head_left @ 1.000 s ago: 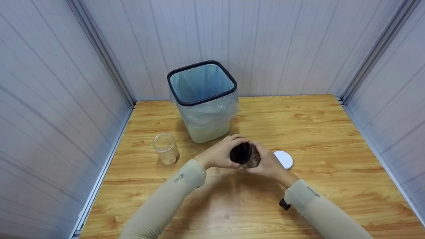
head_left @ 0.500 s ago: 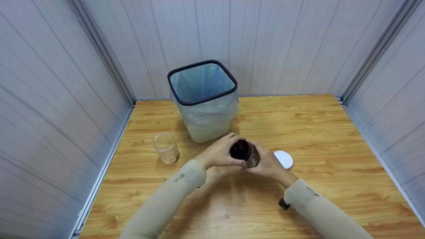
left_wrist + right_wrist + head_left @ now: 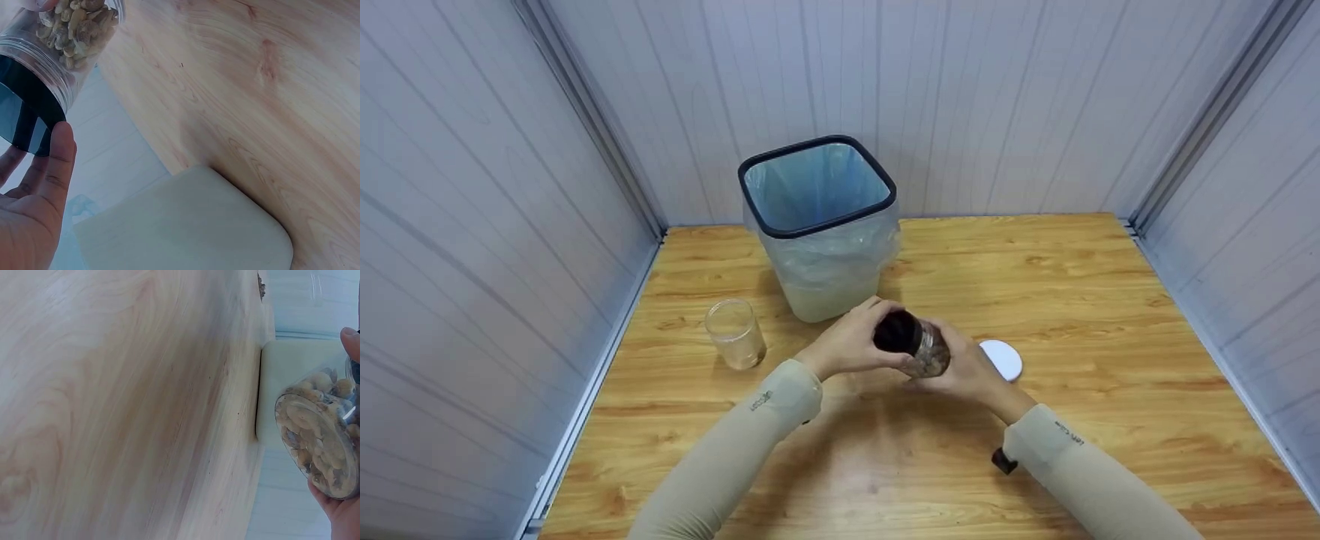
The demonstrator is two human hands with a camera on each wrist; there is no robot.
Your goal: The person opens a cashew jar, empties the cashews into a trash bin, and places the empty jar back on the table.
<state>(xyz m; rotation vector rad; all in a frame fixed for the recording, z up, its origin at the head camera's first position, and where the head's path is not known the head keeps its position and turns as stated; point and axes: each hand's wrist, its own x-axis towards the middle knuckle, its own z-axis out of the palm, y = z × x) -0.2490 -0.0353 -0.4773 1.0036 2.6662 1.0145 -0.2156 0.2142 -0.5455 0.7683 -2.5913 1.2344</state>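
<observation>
The tilted jar (image 3: 933,355) is in front of the bin (image 3: 826,289); the left hand (image 3: 849,342) is clamped on the jar's black lid (image 3: 895,331), the right hand (image 3: 969,369) around the jar; the glass (image 3: 736,337) stands front-left of the bin; the disc (image 3: 1003,361) lies front-right of it.

Jar (image 3: 933,354) before bin (image 3: 826,270), possibly lid (image 3: 1006,361) at right

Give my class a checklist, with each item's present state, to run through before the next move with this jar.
1. Left hand gripping the black lid: ok.
2. Right hand holding the jar: ok.
3. Jar upright: not ok, tilted.
4. Black lid loosened: cannot tell.
5. Glass upright and apart from both hands: ok.
6. White disc untouched: cannot tell, right hand partly hides it.
</observation>
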